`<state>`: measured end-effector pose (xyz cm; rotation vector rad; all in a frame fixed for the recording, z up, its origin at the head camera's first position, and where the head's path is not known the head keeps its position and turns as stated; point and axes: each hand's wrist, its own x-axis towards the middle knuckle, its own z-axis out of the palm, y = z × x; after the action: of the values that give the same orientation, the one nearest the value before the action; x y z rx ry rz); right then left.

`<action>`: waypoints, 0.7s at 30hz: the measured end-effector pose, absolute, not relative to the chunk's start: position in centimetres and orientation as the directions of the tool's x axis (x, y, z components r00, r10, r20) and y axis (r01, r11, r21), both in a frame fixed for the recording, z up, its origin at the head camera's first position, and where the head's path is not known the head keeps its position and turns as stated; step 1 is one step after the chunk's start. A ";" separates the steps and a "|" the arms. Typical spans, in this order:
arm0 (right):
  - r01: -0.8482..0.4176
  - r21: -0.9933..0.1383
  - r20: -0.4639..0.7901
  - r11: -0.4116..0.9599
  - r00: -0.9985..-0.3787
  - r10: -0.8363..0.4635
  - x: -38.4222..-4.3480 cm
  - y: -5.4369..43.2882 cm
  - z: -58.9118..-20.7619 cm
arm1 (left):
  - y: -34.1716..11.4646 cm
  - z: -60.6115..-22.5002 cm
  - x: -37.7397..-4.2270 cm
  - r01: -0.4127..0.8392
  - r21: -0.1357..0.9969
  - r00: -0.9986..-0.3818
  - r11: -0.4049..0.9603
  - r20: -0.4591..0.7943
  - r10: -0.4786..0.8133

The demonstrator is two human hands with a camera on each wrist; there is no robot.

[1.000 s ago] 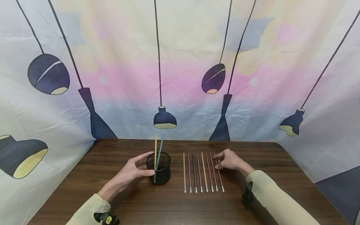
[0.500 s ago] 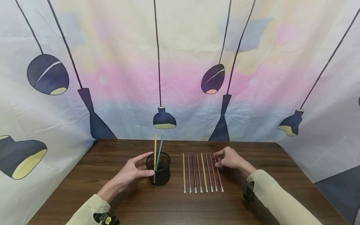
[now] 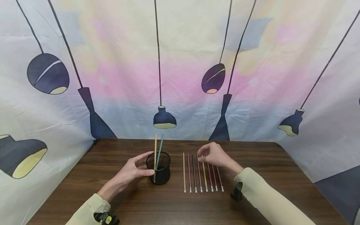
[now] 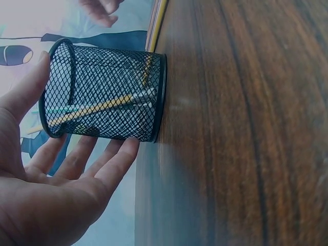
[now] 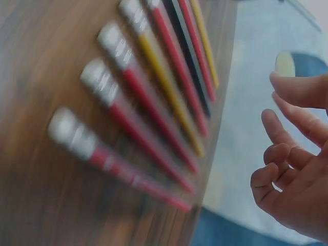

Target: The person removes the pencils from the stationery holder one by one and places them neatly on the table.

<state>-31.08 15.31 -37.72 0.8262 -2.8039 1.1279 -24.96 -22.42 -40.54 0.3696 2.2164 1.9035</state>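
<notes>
My left hand (image 3: 133, 170) holds the black mesh pencil cup (image 3: 163, 178), thumb at its rim and fingers along its side in the left wrist view. A yellow pencil (image 3: 156, 144) and a light blue pencil (image 3: 161, 144) lean inside the cup. To its right, a row of several pencils lies with white eraser ends nearest me: yellow (image 3: 184, 172), black (image 3: 194, 172), another yellow (image 3: 204, 175) and several reds. My right hand (image 3: 215, 155) hovers over the row's far ends, fingers loosely bent and nothing between them. The outermost red pencil (image 3: 220, 181) slants.
The brown wooden table (image 3: 174, 209) carries everything. A cloth backdrop (image 3: 185, 78) printed with hanging lamps stands behind its far edge and at both sides. Each sleeved wrist wears a small black device (image 3: 237, 191).
My right hand has left the far end of the rightmost red pencil and moved left over the middle of the row. The left hand and cup have stayed put.
</notes>
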 end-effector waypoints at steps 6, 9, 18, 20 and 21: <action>-0.533 -0.662 0.272 0.526 -0.826 -0.494 -30.5 11.6 -37.3 | -22.4 -40.5 -25.0 0.066 0.988 -0.951 0.142 0.019 0.309; -0.543 -0.696 0.292 0.470 -0.812 -0.506 -30.2 9.9 -37.0 | -22.4 -40.5 -25.0 0.066 0.988 -0.951 0.142 0.019 0.310; -0.561 -0.714 0.309 0.419 -0.789 -0.530 -29.8 5.0 -37.3 | -22.3 -40.6 -24.9 0.062 0.989 -0.947 0.131 0.017 0.320; -0.562 -0.724 0.311 0.400 -0.784 -0.537 -29.7 4.3 -37.1 | -22.3 -40.6 -24.9 0.061 0.990 -0.948 0.128 0.017 0.319; -0.558 -0.732 0.311 0.390 -0.784 -0.537 -29.7 4.0 -37.0 | -22.3 -40.6 -24.9 0.061 0.990 -0.948 0.127 0.018 0.317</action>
<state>-29.71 3.97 -37.01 1.0231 -2.5996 1.3843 -24.88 -22.33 -40.60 0.3759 2.2015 1.9177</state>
